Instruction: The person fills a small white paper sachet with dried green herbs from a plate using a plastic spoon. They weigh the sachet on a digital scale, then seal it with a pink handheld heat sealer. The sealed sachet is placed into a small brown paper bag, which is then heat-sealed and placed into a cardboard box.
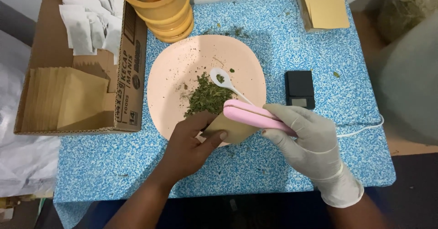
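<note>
Brown paper pouch (230,131) pinched by left hand (191,142), gloved right hand (308,137) gripping pink sealer (255,115)

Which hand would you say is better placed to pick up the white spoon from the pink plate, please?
Probably the left hand: it only pinches the brown pouch beside the plate. The gloved right hand is full, gripping the pink sealer, which overlaps the white spoon's handle.

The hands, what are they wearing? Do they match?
No, they do not match. The right hand wears a pale grey-white rubbery glove, wrinkled, with a rolled cuff at the wrist. The left hand is bare, no glove or ring, and no sleeve shows on either forearm.
</note>
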